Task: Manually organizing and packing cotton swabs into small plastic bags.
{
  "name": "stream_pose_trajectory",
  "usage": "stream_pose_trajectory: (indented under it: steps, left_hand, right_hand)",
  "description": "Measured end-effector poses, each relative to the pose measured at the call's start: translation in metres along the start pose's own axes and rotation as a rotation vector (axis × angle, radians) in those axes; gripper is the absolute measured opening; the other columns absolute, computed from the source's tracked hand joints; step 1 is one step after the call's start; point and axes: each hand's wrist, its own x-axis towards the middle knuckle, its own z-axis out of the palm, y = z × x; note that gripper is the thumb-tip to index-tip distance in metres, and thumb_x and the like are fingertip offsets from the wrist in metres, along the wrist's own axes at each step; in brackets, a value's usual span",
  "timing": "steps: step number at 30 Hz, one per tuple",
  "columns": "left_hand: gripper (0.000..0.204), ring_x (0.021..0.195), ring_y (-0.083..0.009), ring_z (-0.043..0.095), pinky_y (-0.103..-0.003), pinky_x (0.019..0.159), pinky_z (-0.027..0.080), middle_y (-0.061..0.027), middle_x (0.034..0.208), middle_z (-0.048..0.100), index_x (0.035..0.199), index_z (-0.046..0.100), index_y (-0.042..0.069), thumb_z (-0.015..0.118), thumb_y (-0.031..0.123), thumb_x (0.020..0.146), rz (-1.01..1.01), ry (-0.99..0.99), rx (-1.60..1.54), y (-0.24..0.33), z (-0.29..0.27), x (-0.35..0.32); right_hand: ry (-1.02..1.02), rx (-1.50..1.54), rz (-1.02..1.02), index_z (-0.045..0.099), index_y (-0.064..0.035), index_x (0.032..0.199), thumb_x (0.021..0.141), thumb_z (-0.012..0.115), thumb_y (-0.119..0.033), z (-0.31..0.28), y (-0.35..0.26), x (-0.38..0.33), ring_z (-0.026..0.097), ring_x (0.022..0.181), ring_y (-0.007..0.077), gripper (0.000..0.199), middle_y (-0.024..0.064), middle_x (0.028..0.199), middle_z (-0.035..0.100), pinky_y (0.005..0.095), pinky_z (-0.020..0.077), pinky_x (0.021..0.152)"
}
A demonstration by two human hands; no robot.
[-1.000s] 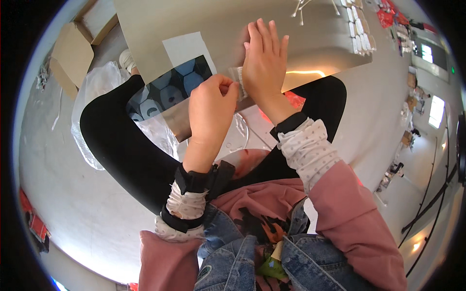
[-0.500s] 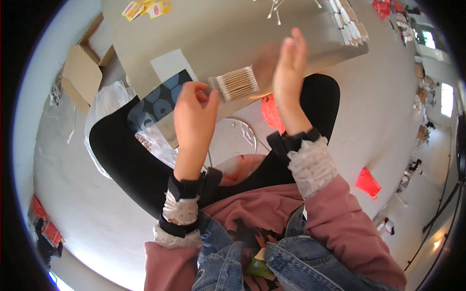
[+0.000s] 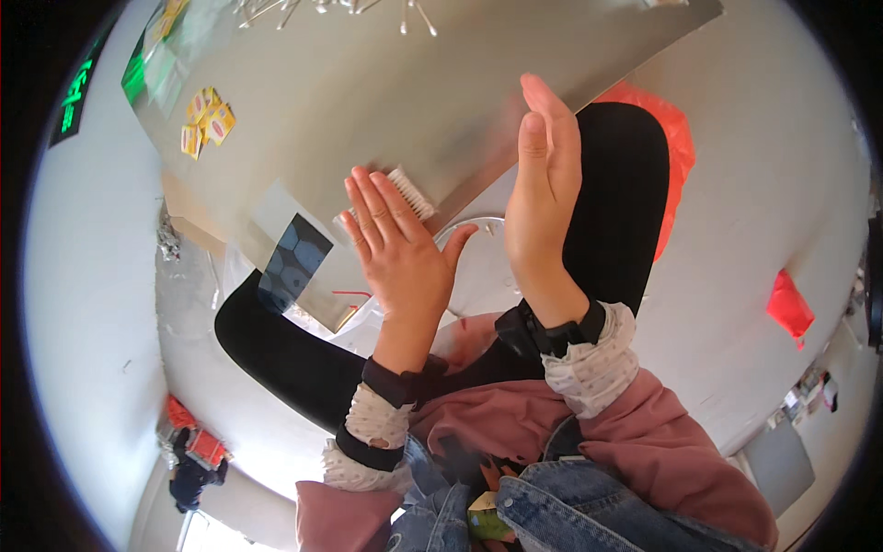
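Note:
My left hand (image 3: 400, 258) lies flat with its fingers stretched and the thumb held out to the side. Its fingers cover part of a pack of cotton swabs (image 3: 414, 195) on the brown table, so only the white tips and one edge show. Whether the palm presses on the pack cannot be made out. My right hand (image 3: 547, 175) is raised edge-on by the table's near edge, fingers straight, nothing visible in it. Left of the pack are a white card (image 3: 273, 210) and a dark sheet with a hexagon pattern (image 3: 299, 258), which overhangs the edge.
Yellow packets (image 3: 208, 120) lie at the table's left, and loose cotton swabs (image 3: 405, 17) at its far side. Below the near edge are my black-clad legs (image 3: 618, 198). A red bag (image 3: 679, 152) shows beyond the right knee; another red item (image 3: 789, 308) is on the floor.
My left hand has gone from curled fingers beside the swab pack to a flat, spread hand over it. My right hand stays raised and extended. The view has shifted.

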Motion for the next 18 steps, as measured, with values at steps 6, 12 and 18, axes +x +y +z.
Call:
stream_pose_trajectory:
  steps: [6,12,18]
  left_hand:
    - [0.125,0.150,-0.0442,0.017,-0.055,0.120,0.018,-0.0312,0.160,0.017,0.151,0.013,-0.013,0.070,0.068,0.074,0.026,-0.044,0.113,0.001,-0.002,0.010]
    - [0.122,0.151,-0.0431,0.016,-0.057,0.120,0.015,-0.0289,0.162,0.014,0.153,0.012,-0.011,0.073,0.062,0.076,-0.006,-0.019,0.115,-0.001,-0.005,0.009]
    - [0.092,0.148,-0.0362,0.026,-0.051,0.119,0.021,-0.0261,0.159,0.025,0.153,0.022,-0.005,0.074,0.034,0.088,-0.146,0.023,-0.280,-0.027,-0.040,0.000]
  right_hand:
    - [0.020,0.082,0.094,0.050,0.0014,0.137,0.107,0.047,-0.026,0.004,-0.002,0.005,0.048,0.131,0.0208,0.040,0.0133,0.140,0.053,0.0319,0.0343,0.110]
    - [-0.022,0.181,0.098,0.050,0.0013,0.136,0.107,0.049,-0.026,0.013,-0.004,0.005,0.050,0.127,0.0228,0.040,0.0138,0.136,0.054,0.0341,0.0351,0.109]
    - [0.017,0.285,0.143,0.052,0.0016,0.134,0.107,0.049,-0.020,0.007,-0.004,0.010,0.053,0.123,0.0187,0.035,0.0118,0.134,0.056,0.0303,0.0379,0.106]
